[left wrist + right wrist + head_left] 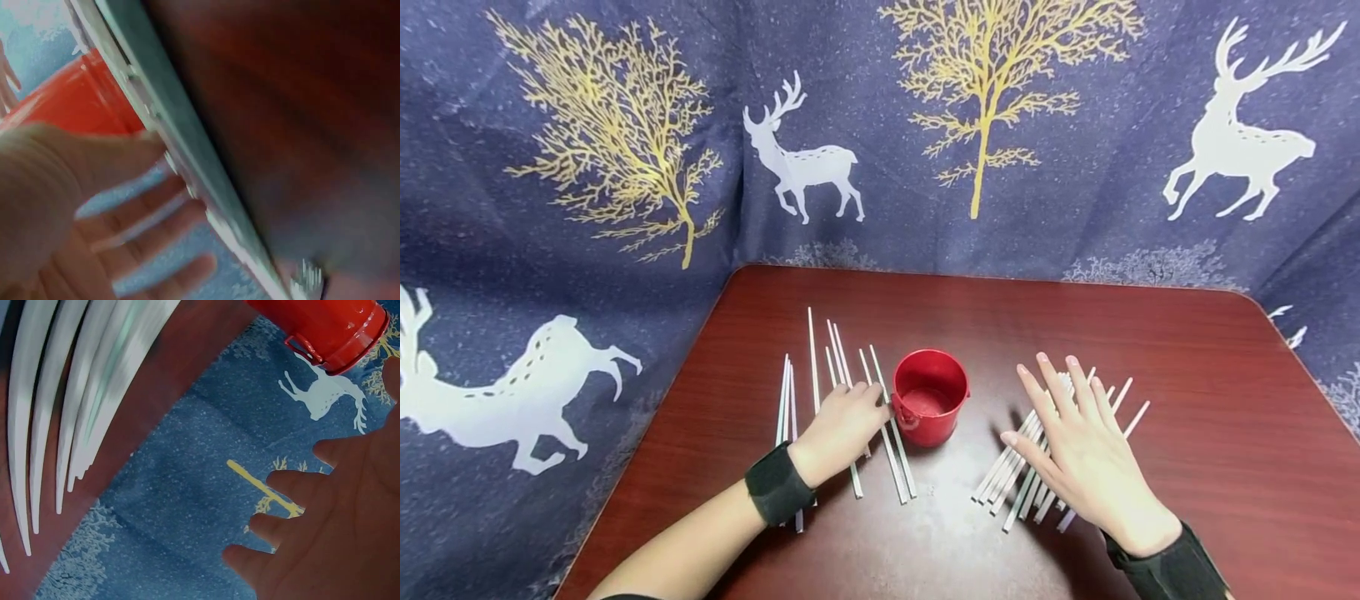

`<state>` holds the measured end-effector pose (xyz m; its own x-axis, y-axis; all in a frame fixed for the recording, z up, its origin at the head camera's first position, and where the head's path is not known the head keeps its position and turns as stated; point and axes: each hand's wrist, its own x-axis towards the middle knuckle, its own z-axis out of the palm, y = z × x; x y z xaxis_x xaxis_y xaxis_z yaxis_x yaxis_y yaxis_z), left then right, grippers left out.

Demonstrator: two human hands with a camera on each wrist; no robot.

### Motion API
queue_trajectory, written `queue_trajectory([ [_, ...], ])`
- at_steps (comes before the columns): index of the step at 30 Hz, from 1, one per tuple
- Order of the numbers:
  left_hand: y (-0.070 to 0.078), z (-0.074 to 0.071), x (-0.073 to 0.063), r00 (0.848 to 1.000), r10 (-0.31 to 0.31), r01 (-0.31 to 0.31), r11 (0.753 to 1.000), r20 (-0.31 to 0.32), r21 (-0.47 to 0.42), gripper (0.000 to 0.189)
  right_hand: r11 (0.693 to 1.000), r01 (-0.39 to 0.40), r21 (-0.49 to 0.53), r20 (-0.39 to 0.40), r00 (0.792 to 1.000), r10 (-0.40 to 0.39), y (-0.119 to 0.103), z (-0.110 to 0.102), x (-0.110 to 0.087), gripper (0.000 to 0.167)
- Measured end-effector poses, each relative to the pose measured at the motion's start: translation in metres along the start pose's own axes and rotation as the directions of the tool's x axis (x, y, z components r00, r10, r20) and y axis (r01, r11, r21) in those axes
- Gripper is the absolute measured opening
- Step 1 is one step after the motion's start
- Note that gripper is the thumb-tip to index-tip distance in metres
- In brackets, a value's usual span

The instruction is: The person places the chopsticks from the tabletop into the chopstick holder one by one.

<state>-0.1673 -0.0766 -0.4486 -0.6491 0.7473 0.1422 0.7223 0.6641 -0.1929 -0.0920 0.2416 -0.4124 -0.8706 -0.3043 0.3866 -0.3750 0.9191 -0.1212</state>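
A small red bucket (931,398) stands upright mid-table. Thin pale chopsticks (888,442) lie spread out to its left, several in number. Over these, my left hand (841,429) reaches down with its fingertips at the sticks, just beside the bucket. The left wrist view, somewhat blurred, has its spread fingers (147,247) and thumb along the ends or edges of the chopsticks (187,144); firm contact is hard to judge. My right hand (1086,454) is spread flat above a second pile of chopsticks (1026,475), partly covering it and holding nothing.
The brown table (1000,325) has a raised-looking back edge against a dark blue cloth (880,242) printed with white deer and yellow trees. The same cloth hangs along the left side. Black bands (780,483) circle both wrists.
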Motion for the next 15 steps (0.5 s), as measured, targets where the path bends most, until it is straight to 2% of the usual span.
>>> queue_trajectory([
  [2,-0.002,-0.001,-0.002,0.997,0.079,-0.079,0.997,0.009,0.017,0.032,1.000,-0.005,0.004,0.004,1.000,0.005,0.001,0.001,-0.002,0.082],
  [5,-0.002,-0.005,-0.004,0.978,0.209,-0.210,0.976,0.029,0.064,0.032,1.000,-0.013,0.009,0.006,1.000,0.013,0.001,0.003,-0.005,0.080],
  [8,0.000,-0.010,-0.006,0.947,0.319,-0.321,0.938,0.039,0.133,0.027,1.000,-0.023,0.013,0.011,1.000,0.022,0.001,0.004,-0.007,0.079],
  [11,0.005,-0.014,-0.008,0.914,0.405,-0.402,0.893,0.028,0.203,0.021,0.999,-0.034,0.018,0.023,0.999,0.034,0.002,0.004,-0.009,0.076],
  [15,0.020,-0.018,-0.011,0.854,0.521,-0.501,0.825,-0.006,0.261,0.014,0.999,-0.045,0.027,0.034,0.998,0.044,0.006,0.006,-0.015,0.072],
])
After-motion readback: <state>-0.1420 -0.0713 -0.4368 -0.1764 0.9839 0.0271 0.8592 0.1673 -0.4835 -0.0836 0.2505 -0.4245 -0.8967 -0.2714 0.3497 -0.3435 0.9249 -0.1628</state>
